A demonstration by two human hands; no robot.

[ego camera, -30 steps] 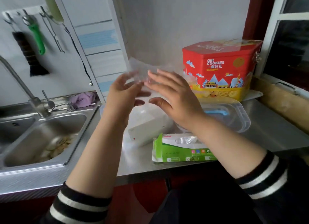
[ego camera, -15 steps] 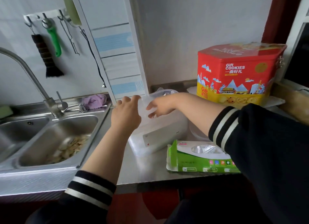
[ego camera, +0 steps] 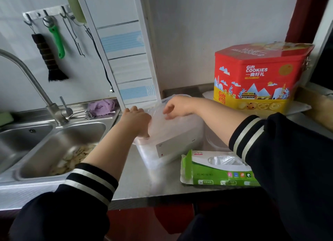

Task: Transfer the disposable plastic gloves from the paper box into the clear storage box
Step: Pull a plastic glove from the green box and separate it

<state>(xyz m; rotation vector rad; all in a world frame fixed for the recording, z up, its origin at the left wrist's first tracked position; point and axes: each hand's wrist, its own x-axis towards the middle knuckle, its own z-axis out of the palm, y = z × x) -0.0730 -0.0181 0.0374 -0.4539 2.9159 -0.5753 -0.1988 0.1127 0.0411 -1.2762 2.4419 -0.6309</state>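
Both hands reached over the clear storage box, which stood on the stainless steel counter between the sink and the green paper box. The left hand lay over the near left edge of the storage box's opening, its fingers bent down over a thin translucent plastic glove; whether those fingers pinched the film or only pressed on it could not be told. The right hand hovered at the far side of the opening, fingers curled, with the fingertips meeting the top of the same glove in what looked like a light pinch. The glove lay across the mouth of the storage box, partly down inside it. A white label showed on the box's front wall.

The paper box lay flat at the counter's front edge, just to the right of the storage box, and crumpled clear gloves showed through its top slot. A red and yellow cookie tin stood against the wall well behind it. A purple cloth sat on the ledge behind the sink, beside the faucet. A dark brush and a green-handled tool hung from wall hooks.
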